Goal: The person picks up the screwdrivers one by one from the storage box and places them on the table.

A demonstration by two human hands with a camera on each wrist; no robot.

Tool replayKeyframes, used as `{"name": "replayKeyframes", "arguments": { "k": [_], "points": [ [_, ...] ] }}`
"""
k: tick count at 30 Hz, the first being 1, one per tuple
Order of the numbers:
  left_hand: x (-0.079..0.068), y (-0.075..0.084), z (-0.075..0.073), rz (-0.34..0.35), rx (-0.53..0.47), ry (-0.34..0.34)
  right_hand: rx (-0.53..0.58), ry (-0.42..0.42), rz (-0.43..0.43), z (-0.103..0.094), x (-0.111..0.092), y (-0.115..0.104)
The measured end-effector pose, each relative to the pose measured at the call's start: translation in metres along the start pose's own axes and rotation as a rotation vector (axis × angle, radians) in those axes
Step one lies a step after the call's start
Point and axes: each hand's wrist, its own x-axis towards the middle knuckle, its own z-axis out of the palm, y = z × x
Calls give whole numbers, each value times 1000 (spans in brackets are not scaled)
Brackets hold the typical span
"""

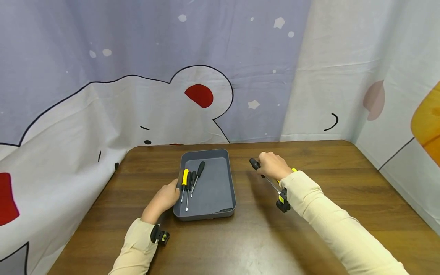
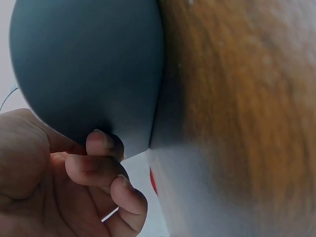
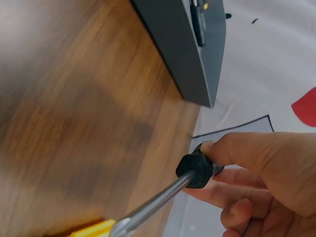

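My left hand [image 1: 165, 196] grips the left wall of a grey tray [image 1: 216, 183], its fingertips pressed to the outer side in the left wrist view. In the tray, along its left side, lie a yellow-handled screwdriver [image 1: 185, 177] and several black-handled screwdrivers [image 1: 201, 168]. Right of the tray, my right hand [image 1: 274, 165] pinches the black handle of another screwdriver [image 3: 197, 168], whose metal shaft points down and toward me. Beneath that hand, a yellow thing [image 3: 94, 229] shows on the table, mostly hidden by the hand and sleeve.
The brown wooden table [image 1: 247, 244] extends around the tray. A small dark ridged piece [image 1: 225, 210] is at the tray's front right corner. A printed curtain [image 1: 254, 68] hangs behind the table's back edge. Both wrists carry small black cameras.
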Motion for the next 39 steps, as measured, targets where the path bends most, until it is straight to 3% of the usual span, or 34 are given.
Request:
{"name": "replayKeyframes", "arguments": {
  "k": [25,39],
  "points": [
    [2,-2,2,2,2,-2,31,2,107,0,-26,75],
    [1,-2,1,6,-5,-7,40,-18,140,9,-39,98]
  ]
}}
